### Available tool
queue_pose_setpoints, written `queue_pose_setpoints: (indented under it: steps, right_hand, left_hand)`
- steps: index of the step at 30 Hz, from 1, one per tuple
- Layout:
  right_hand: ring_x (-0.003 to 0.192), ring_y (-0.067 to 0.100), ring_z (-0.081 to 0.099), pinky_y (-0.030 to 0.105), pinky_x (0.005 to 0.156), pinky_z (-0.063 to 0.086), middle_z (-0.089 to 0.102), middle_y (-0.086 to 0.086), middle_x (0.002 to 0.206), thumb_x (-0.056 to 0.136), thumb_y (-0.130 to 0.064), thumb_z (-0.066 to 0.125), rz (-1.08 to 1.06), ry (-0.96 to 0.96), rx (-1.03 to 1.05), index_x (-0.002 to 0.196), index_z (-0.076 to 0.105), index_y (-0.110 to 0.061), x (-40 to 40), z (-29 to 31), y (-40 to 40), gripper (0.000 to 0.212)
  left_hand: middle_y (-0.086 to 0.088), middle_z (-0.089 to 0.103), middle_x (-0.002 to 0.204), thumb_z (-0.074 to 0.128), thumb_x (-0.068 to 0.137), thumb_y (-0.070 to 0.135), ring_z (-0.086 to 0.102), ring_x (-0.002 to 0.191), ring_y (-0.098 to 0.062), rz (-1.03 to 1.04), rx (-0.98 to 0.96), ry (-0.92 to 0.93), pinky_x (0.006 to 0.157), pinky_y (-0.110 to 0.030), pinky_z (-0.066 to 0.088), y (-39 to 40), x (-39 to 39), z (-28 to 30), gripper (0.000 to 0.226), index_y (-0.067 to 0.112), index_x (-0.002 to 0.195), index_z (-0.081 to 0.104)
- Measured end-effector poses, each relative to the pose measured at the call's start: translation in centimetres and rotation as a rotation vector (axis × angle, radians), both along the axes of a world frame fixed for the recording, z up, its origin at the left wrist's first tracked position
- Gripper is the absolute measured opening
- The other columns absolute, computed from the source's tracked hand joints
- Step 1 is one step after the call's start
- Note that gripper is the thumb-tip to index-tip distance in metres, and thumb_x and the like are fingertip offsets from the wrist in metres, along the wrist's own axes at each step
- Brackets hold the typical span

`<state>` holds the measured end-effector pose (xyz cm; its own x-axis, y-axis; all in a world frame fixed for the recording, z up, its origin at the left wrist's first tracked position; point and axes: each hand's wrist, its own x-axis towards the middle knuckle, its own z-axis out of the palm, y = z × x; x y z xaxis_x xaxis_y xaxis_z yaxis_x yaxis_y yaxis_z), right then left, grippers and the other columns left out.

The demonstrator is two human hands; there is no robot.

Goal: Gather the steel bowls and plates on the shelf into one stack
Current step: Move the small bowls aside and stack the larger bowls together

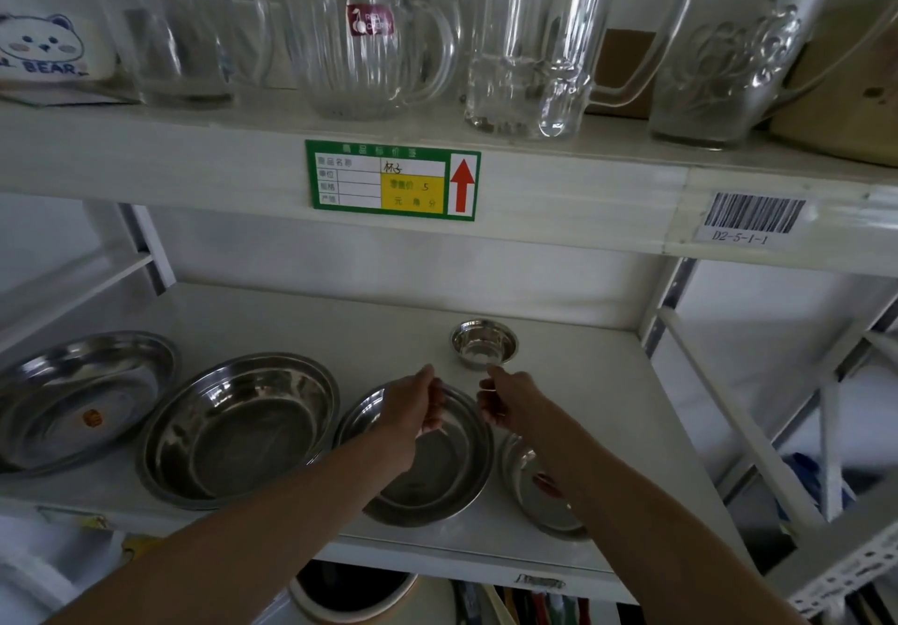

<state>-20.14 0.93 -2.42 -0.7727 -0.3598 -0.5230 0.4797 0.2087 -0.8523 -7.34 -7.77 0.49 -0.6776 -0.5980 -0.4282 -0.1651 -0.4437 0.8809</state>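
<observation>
1 small steel bowl, 4 steel plates spread across shelf.

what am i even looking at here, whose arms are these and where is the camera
There is one picture, taken by a wide-angle camera worn on a person's head, so the two bare arms reaching in from the bottom are that person's own.

The left hand and right hand hover over a white shelf. Neither clearly grips anything yet; both are near the far rim of a steel plate.

Also on the shelf: a small steel bowl just beyond the hands, a smaller plate partly hidden under the right arm, a large steel bowl, and another wide dish at far left.

The shelf above holds glass pitchers and a green price label.
</observation>
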Motion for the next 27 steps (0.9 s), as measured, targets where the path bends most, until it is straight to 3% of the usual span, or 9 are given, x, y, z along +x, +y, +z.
queue_pose_setpoints:
  steps: [4, 8, 15, 19, 22, 27]
  right_hand:
    - [0.049, 0.021, 0.05, 0.028, 0.044, 0.047, 0.05, 0.013, 0.062, 0.096, -0.021, 0.053, -0.055, -0.009, -0.005, 0.087, 0.051, -0.002, -2.9, -0.9, -1.2, 0.022]
    - [0.047, 0.022, 0.048, 0.028, 0.034, 0.05, 0.046, 0.013, 0.06, 0.096, -0.014, 0.053, -0.087, 0.03, 0.04, 0.098, 0.048, -0.002, -5.4, -1.6, -2.3, 0.014]
    - [0.048, 0.024, 0.052, 0.031, 0.037, 0.052, 0.049, 0.016, 0.064, 0.097, -0.019, 0.053, -0.106, 0.009, 0.159, 0.101, 0.048, -0.002, -8.1, -4.3, -4.3, 0.019]
    - [0.05, 0.029, 0.058, 0.035, 0.043, 0.055, 0.061, 0.024, 0.079, 0.094, -0.017, 0.055, -0.137, -0.024, 0.17, 0.114, 0.051, -0.001, -9.3, -6.2, -5.2, 0.026]
    - [0.051, 0.03, 0.057, 0.035, 0.036, 0.053, 0.063, 0.028, 0.094, 0.092, -0.007, 0.051, -0.178, -0.028, 0.147, 0.121, 0.05, 0.0, -9.7, -7.1, -5.6, 0.03]
    - [0.052, 0.028, 0.05, 0.031, 0.03, 0.048, 0.052, 0.021, 0.07, 0.089, 0.011, 0.044, -0.244, -0.044, 0.031, 0.121, 0.052, 0.007, -9.4, -6.5, -5.5, 0.033]
  left_hand:
    - [-0.003, 0.056, 0.053, 0.051, 0.095, 0.03, 0.046, 0.049, -0.016, 0.021, 0.047, -0.004, 0.05, -0.023, 0.041, -1.3, -1.3, -0.4, 0.033, 0.011, 0.068, 0.056]
    - [-0.007, 0.057, 0.067, 0.049, 0.095, 0.034, 0.05, 0.057, -0.017, 0.032, 0.061, -0.019, 0.061, -0.029, 0.048, -2.3, -2.6, -0.8, 0.032, 0.01, 0.075, 0.055]
    - [-0.008, 0.058, 0.07, 0.05, 0.094, 0.036, 0.051, 0.058, -0.018, 0.03, 0.056, -0.036, 0.063, -0.032, 0.05, -3.7, -3.9, -2.1, 0.032, 0.009, 0.081, 0.057]
    - [-0.008, 0.059, 0.07, 0.051, 0.093, 0.036, 0.052, 0.057, -0.018, 0.033, 0.063, -0.046, 0.063, -0.033, 0.051, -4.3, -4.2, -2.7, 0.031, 0.009, 0.081, 0.058]
    - [-0.008, 0.058, 0.068, 0.051, 0.094, 0.035, 0.051, 0.056, -0.018, 0.028, 0.057, -0.042, 0.062, -0.031, 0.05, -4.3, -4.4, -3.0, 0.03, 0.01, 0.079, 0.057]
    - [-0.008, 0.057, 0.068, 0.049, 0.095, 0.034, 0.05, 0.056, -0.018, 0.006, 0.036, -0.034, 0.064, -0.031, 0.05, -3.7, -4.2, -2.7, 0.029, 0.009, 0.082, 0.056]
